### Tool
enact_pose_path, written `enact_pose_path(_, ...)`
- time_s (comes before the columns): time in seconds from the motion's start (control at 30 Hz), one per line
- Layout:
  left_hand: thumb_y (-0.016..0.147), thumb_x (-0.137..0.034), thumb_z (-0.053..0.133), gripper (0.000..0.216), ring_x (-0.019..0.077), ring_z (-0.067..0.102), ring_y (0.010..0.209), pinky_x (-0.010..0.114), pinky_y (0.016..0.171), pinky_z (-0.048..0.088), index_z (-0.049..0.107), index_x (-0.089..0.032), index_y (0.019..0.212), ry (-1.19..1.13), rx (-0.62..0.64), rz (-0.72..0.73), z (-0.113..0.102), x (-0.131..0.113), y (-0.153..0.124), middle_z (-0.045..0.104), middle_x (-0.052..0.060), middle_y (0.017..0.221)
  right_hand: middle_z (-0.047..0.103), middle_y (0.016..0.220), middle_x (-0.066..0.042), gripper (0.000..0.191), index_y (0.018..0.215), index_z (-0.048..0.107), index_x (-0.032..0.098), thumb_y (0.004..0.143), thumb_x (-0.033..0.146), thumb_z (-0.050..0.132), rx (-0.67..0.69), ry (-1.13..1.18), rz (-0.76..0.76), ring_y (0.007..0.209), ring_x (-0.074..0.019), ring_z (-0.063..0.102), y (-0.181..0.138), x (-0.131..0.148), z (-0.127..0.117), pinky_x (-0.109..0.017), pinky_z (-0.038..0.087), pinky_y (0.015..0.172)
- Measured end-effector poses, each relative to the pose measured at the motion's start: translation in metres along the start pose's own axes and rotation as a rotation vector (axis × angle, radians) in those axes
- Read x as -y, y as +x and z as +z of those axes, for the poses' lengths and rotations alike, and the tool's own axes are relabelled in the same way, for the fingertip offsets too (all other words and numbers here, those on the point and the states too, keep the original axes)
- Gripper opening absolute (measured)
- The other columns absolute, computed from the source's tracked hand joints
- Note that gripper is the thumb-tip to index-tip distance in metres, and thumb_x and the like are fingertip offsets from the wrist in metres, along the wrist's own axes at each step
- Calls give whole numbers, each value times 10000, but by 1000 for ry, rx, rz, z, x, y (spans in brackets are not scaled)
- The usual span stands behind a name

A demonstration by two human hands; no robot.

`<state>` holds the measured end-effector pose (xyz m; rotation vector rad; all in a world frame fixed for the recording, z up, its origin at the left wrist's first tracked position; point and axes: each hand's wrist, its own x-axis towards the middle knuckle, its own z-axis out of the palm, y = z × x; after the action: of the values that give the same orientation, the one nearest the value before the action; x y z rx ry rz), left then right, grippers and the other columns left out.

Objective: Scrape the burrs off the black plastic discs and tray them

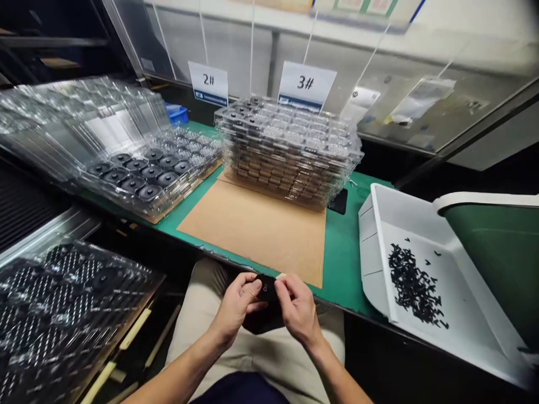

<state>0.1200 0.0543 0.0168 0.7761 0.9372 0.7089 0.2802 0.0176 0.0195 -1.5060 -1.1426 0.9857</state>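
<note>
Inspection of the bench station: the left hand (pixel 238 303) and right hand (pixel 297 306) work together just below the front edge of the green-matted surface (pixel 343 264), above the lap. Both grips are closed on a dark round part (pixel 266 290), with the left fingers supporting it from the side and the right fingertips (pixel 283 286) pinching its upper edge. A small central hole faces up toward the camera. The part shows no clear long axis, and a dark mass below it is partly hidden, so its extent cannot be confirmed. Status as judged from the layout: a tall stack of clear blister trays (pixel 286 151) stands on a cardboard sheet (pixel 252 235), apparently loaded. An open tray (pixel 149 179) at left shows black discs in its near pockets. Loose small black pieces (pixel 415 283) remain in a white scoop tray (pixel 370 252) at right.
</note>
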Motion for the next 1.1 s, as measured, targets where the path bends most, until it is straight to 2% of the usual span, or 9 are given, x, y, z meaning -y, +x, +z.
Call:
enact_pose_path(0.13, 815, -374, 849, 638, 287, 598, 1360, 389, 1144, 484, 608, -248, 1393, 1, 141, 162, -24, -8, -25, 653, 132, 1437, 415, 584, 55, 480, 763, 507, 210, 955, 649, 496, 147, 209, 258, 479, -90, 362, -7, 4, 17, -221, 306, 465)
enact_pose_path(0.33, 721, -294, 921, 765, 345, 566, 1394, 429, 1149, 491, 626, -260, 1426, 82, 143, 235, -38, -21, -49, 617, 141, 1490, 466, 592, 54, 507, 814, 583, 181, 889, 680, 623, 253, 348, 342, 489, -74, 399, -19, 29, 36, -208, 327, 482)
enact_pose_path(0.47, 653, -384, 958, 722, 373, 611, 1331, 457, 1127, 509, 708, -235, 1314, 102, 57, 268, -40, -26, -52, 673, 149, 1412, 514, 609, 44, 446, 931, 650, 174, 982, 606, 552, 254, 235, 224, 509, -87, 449, -19, 37, 31, -211, 366, 490)
enact_pose_path(0.53, 633, -469, 958, 732, 390, 605, 1327, 453, 1113, 516, 731, -222, 1283, 88, 34, 294, -41, -27, -52, 668, 152, 1413, 605, 722, 14, 383, 1145, 659, 175, 1029, 509, 511, 114, 50, 70, 570, -102, 525, -19, 41, 24, -227, 443, 546)
enact_pose_path(0.63, 625, -547, 944, 755, 380, 640, 1267, 417, 1065, 542, 743, -233, 1282, 53, 1, 292, -42, -28, -53, 688, 132, 1368, 700, 1015, -53, 416, 1427, 527, 195, 1036, 335, 543, -52, -203, -215, 798, -138, 653, -22, 52, 13, -264, 538, 727)
enact_pose_path(0.77, 617, -600, 928, 810, 366, 672, 1200, 435, 1064, 538, 732, -235, 1313, -19, -73, 237, -38, -30, -56, 743, 118, 1243, 696, 1040, -53, 236, 1235, 620, 204, 1007, 165, 576, 83, -351, -526, 924, -156, 651, -32, 73, 8, -285, 531, 851)
enact_pose_path(0.87, 609, -660, 902, 855, 387, 680, 1184, 478, 1063, 538, 729, -213, 1317, -57, -120, 182, -32, -31, -58, 763, 131, 1195, 652, 926, -32, 168, 1117, 658, 206, 1017, 146, 537, 139, -366, -497, 802, -140, 596, -38, 82, 8, -273, 496, 751)
enact_pose_path(0.97, 671, -669, 861, 785, 366, 710, 1130, 459, 1012, 572, 737, -219, 1303, -122, -91, 121, -29, -29, -61, 784, 118, 1131, 626, 875, -37, 136, 1063, 659, 184, 1010, 165, 535, 225, -392, -503, 763, -148, 564, -41, 83, 6, -286, 457, 705)
enact_pose_path(1.1, 748, -573, 854, 599, 293, 744, 1036, 363, 932, 606, 778, -215, 1222, -219, -51, 103, -25, -29, -64, 795, 91, 1094, 567, 802, -19, 141, 957, 639, 187, 1023, 193, 515, 158, -506, -529, 748, -146, 509, -40, 81, 0, -289, 409, 715)
